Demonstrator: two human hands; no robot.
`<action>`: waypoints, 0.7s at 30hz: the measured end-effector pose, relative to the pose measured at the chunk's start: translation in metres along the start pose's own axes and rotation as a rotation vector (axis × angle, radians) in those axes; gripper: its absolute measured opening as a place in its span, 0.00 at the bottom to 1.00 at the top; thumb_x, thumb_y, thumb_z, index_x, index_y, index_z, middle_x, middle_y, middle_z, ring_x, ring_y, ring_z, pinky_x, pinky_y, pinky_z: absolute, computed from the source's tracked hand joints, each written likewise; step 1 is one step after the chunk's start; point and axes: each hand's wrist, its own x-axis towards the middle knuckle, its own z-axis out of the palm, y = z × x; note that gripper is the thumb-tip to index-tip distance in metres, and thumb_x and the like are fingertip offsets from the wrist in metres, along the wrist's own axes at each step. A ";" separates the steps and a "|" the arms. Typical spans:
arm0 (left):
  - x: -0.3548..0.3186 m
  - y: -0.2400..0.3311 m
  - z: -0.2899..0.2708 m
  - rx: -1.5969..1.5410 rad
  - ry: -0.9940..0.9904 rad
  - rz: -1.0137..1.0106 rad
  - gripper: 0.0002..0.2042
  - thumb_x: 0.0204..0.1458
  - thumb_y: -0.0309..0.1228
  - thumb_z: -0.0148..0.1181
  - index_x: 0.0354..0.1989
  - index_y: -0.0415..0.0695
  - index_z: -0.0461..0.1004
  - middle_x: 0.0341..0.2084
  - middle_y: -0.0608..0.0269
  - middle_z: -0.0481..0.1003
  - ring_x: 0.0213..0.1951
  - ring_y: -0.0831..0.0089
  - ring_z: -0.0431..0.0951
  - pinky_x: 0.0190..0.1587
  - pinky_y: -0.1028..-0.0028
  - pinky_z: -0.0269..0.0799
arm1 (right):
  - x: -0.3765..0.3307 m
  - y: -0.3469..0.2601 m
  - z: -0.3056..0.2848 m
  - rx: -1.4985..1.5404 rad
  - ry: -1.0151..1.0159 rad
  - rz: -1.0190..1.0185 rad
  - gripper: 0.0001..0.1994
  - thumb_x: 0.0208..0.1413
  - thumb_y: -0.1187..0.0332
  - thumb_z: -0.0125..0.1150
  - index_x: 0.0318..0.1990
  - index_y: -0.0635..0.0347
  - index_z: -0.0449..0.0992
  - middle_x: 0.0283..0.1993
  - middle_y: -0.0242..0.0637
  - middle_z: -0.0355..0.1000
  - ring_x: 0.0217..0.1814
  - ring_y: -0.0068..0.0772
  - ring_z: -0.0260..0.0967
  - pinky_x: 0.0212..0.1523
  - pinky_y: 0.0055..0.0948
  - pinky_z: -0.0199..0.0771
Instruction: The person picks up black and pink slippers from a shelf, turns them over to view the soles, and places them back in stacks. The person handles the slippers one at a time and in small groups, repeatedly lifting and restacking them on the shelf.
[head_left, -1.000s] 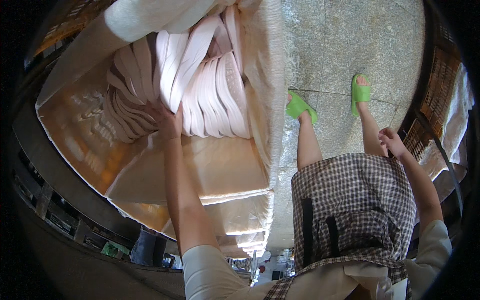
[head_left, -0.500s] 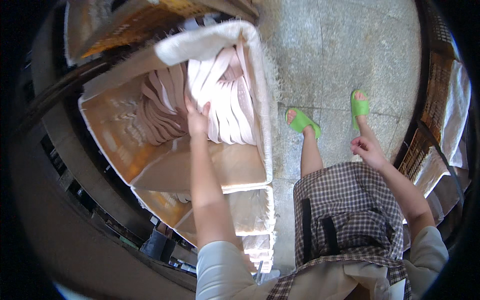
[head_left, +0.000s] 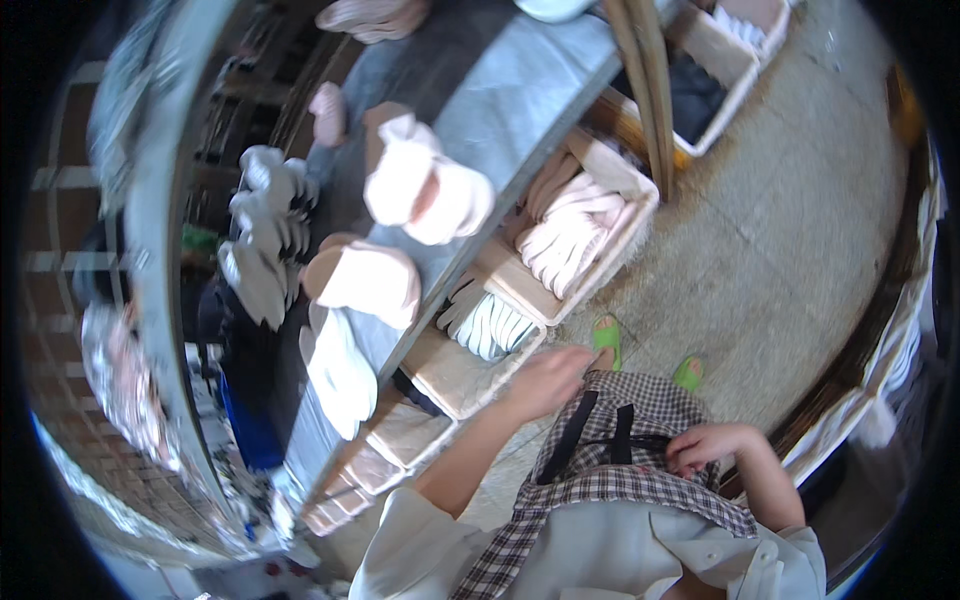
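Observation:
My left hand point(head_left: 548, 383) is bent at the wrist in front of the apron point(head_left: 640, 460), beside a lined basket. Motion blurs its fingers, and I see nothing held in it. My right hand point(head_left: 705, 447) rests close to the apron's front with its fingers curled in and nothing visible between them. Nearest the left hand is a basket point(head_left: 462, 398) with pale, whitish sole-shaped pieces point(head_left: 490, 325) standing in a row. Beyond it, another lined basket point(head_left: 610, 262) holds pale pink sole-shaped pieces point(head_left: 565, 235).
A long grey-blue bench point(head_left: 510, 85) runs along the left above the baskets. Stacks of pink and white sole-shaped pieces point(head_left: 425, 190) lie on it. A wooden post point(head_left: 645, 90) stands at the far baskets. Dark racks point(head_left: 850, 345) line the right, beside the concrete floor point(head_left: 760, 250).
My left hand has come out of the basket of pink pieces and drawn back toward my body. My right hand has moved in to the apron. The view has swung, bringing the bench into sight.

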 end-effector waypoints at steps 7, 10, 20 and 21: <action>-0.062 -0.022 -0.122 -0.562 1.534 -0.536 0.36 0.51 0.25 0.60 0.63 0.38 0.42 0.52 0.52 0.59 0.43 0.72 0.66 0.41 0.75 0.68 | 0.046 -0.003 0.037 -0.729 0.586 0.314 0.16 0.55 0.64 0.47 0.47 0.61 0.72 0.45 0.51 0.72 0.44 0.52 0.72 0.45 0.46 0.71; -0.062 -0.063 -0.170 -0.885 1.506 -0.580 0.39 0.52 0.35 0.60 0.64 0.37 0.39 0.24 0.61 0.70 0.22 0.78 0.67 0.22 0.78 0.64 | 0.057 -0.007 0.032 -1.066 0.596 0.418 0.16 0.56 0.65 0.44 0.43 0.67 0.75 0.48 0.48 0.72 0.50 0.46 0.71 0.50 0.39 0.70; -0.073 -0.052 -0.202 -1.169 1.526 -0.419 0.16 0.53 0.25 0.42 0.49 0.38 0.68 0.24 0.62 0.73 0.16 0.79 0.67 0.14 0.82 0.57 | 0.052 0.006 0.013 -0.945 0.590 0.265 0.18 0.58 0.64 0.41 0.52 0.57 0.73 0.54 0.49 0.68 0.54 0.47 0.69 0.54 0.41 0.67; -0.074 -0.033 -0.203 -1.255 1.580 -0.259 0.14 0.55 0.27 0.45 0.48 0.39 0.68 0.29 0.60 0.75 0.19 0.79 0.69 0.14 0.81 0.57 | 0.051 0.008 0.012 -0.957 0.543 0.273 0.18 0.58 0.63 0.41 0.52 0.57 0.73 0.54 0.49 0.68 0.54 0.47 0.69 0.54 0.41 0.67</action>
